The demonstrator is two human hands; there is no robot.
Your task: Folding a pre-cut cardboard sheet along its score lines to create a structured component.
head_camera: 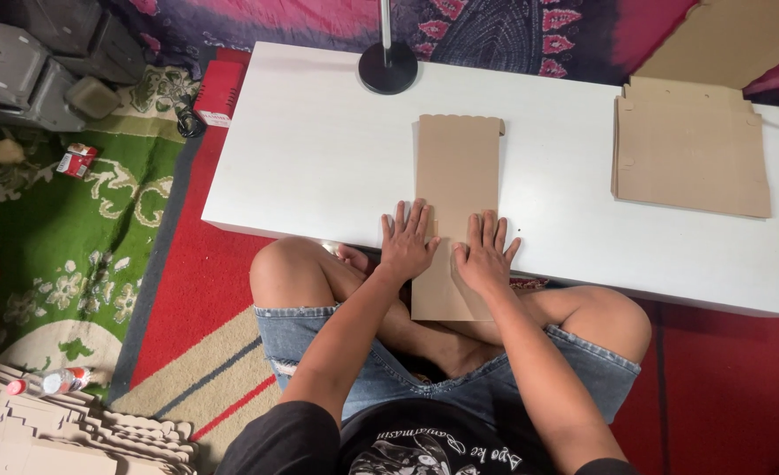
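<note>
I see both hands flat on a folded cardboard blank [456, 189] lying on a low white table [319, 149], in the view from the head camera. The left hand [407, 242] and right hand [484, 255] rest side by side near the table's front edge, palms down, fingers spread and straight, gripping nothing, only pressing on the cardboard.

The blank's long axis runs away from me, from my lap across the front edge toward the black lamp base [388, 68]. Its scalloped end points at the far side; its near end hangs off the table over my crossed legs. It lies about mid-table, a touch tilted.

My reading is that the step in hand is flattening or creasing the blank along its length. As I judge it, the next move calls for even pressure from both palms and a steady hold so the piece does not slide off the edge.

A stack of flat blanks [690, 154] sits at the table's right, well apart from the hands. More folded cardboard [73, 431] is heaped on the rug at lower left, with a bottle [64, 380] on it.
</note>
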